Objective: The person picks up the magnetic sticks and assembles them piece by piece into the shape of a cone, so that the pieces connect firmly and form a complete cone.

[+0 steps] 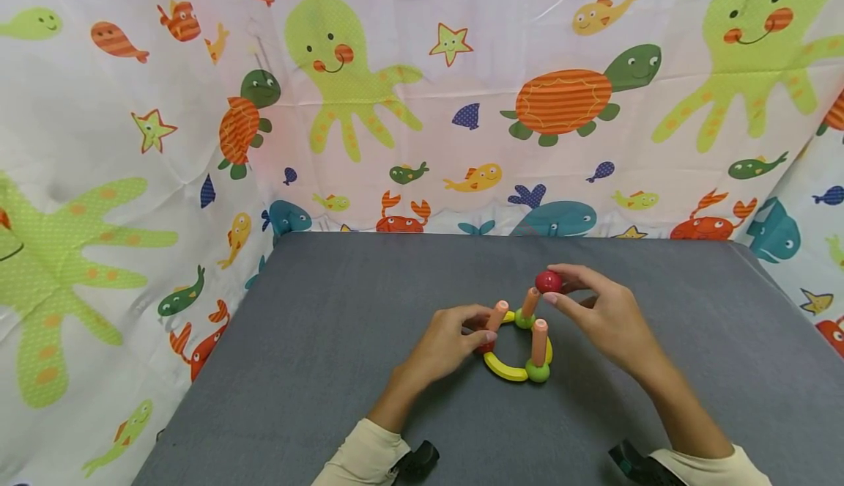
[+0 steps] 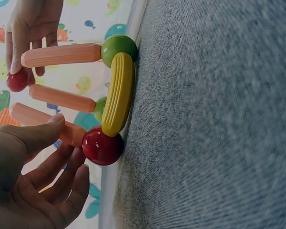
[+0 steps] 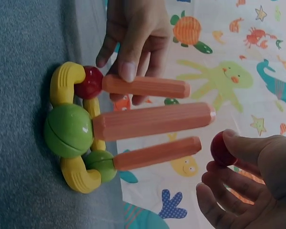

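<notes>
A ring of yellow curved pieces (image 1: pixel 506 369) joined by balls lies on the grey table. Orange rods stand up from its red ball (image 2: pixel 103 145), front green ball (image 1: pixel 538 371) and back green ball (image 1: pixel 524 319). My left hand (image 1: pixel 448 343) pinches the lower part of the left orange rod (image 1: pixel 499 313), thumb on one side and fingers behind. Between thumb and fingertips, my right hand (image 1: pixel 609 317) holds a loose red ball (image 1: pixel 549 281). That ball is close to the top of the back rod (image 3: pixel 157 153); a narrow gap shows in the right wrist view.
The grey cloth-covered table (image 1: pixel 330 310) stretches around the ring. Behind and at the sides hangs a white curtain (image 1: pixel 409 127) printed with sea animals. Dark straps (image 1: pixel 417 462) sit on both wrists over pale sleeves.
</notes>
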`<state>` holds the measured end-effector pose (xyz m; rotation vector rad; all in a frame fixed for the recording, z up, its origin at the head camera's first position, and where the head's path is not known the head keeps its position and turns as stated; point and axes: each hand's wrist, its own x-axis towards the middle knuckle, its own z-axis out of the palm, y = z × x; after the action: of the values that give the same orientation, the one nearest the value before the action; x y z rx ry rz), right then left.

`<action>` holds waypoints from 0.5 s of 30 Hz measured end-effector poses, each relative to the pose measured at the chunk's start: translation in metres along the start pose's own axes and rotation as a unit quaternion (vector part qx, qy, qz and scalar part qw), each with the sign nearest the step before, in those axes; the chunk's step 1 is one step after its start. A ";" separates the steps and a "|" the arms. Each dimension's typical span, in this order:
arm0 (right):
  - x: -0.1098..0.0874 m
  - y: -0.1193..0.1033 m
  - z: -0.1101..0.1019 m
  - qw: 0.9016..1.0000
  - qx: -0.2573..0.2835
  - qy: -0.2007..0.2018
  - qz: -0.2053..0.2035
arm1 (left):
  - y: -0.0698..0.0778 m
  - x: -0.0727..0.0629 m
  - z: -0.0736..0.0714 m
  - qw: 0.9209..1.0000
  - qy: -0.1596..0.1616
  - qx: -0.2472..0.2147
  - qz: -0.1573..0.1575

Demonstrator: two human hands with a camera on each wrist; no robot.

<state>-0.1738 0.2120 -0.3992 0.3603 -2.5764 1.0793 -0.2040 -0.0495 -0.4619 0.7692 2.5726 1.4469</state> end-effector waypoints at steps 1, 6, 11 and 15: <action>0.000 -0.001 0.001 1.000 0.005 -0.001 -0.002 | 0.000 0.000 0.000 1.000 -0.001 0.000 0.000; -0.001 -0.004 0.005 1.000 0.018 -0.009 -0.009 | 0.000 0.000 0.001 1.000 -0.001 -0.001 -0.001; 0.000 -0.004 0.008 1.000 0.019 -0.018 -0.008 | 0.000 0.001 0.000 1.000 0.000 -0.001 0.002; 0.000 -0.003 0.009 1.000 0.020 -0.022 -0.006 | 0.000 0.001 0.000 1.000 0.000 -0.001 0.005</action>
<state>-0.1747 0.2038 -0.4033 0.4139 -2.5915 1.1316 -0.2049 -0.0492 -0.4623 0.7840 2.5691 1.4525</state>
